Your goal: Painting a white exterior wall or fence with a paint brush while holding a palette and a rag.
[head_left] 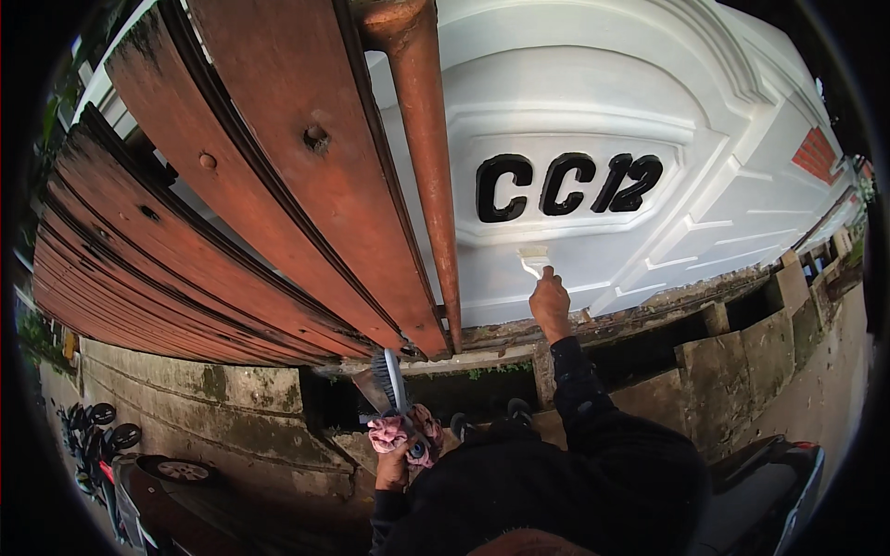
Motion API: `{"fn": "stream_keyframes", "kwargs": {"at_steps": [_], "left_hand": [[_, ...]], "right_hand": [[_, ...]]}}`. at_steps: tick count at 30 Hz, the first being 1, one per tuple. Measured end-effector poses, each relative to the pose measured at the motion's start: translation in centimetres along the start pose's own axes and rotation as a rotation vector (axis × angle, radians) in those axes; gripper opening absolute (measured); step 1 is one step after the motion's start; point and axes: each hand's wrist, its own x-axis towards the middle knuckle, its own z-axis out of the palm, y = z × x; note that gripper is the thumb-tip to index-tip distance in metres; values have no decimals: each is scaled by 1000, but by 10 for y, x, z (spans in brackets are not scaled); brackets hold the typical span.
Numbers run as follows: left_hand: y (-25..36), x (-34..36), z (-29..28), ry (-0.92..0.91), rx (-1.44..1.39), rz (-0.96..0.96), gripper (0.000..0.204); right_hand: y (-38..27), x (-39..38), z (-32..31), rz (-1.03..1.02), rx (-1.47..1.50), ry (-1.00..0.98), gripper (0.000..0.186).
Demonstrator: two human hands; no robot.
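Observation:
My right hand (pixel 551 306) is closed on the handle of a white paintbrush (pixel 533 260). Its pale bristles are at the white wall (pixel 491 264), just below a framed panel with raised black characters (pixel 570 187); whether they touch the surface, I cannot tell. Low and near my body, my left hand (pixel 392 468) grips a bundle: a scrubbing brush (pixel 393 380) with a light back and dark bristles, a flat-bladed scraper (pixel 373 393) beside it, and a crumpled pink patterned cloth (pixel 389 432). The cloth hides part of the fingers and the tools' lower ends.
Reddish-brown slats (pixel 306 185) fill the left, next to a rusty-brown post (pixel 426 139). Below the wall runs a dark open drain (pixel 640 357) edged by concrete slabs (pixel 742 371). My shoes stand near it. Behind me are a dark car (pixel 185 500), motorcycles (pixel 88 435) and another vehicle (pixel 769 491).

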Motion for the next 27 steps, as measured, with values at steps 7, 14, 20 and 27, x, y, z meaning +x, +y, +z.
{"fn": "stream_keyframes", "kwargs": {"at_steps": [7,14,20,27], "left_hand": [[6,1,2,12,3,-7,30],[7,1,8,-12,-13,-30,31],[14,-5,16,-28,25,-19,31],[9,0,2,1,19,-23,31]], "right_hand": [[6,-10,-6,69,16,-44,37],[-8,23,-5,-3,80,128,33],[15,17,30,-86,76,69,32],[34,-42,21,106,20,-155,33]]}}
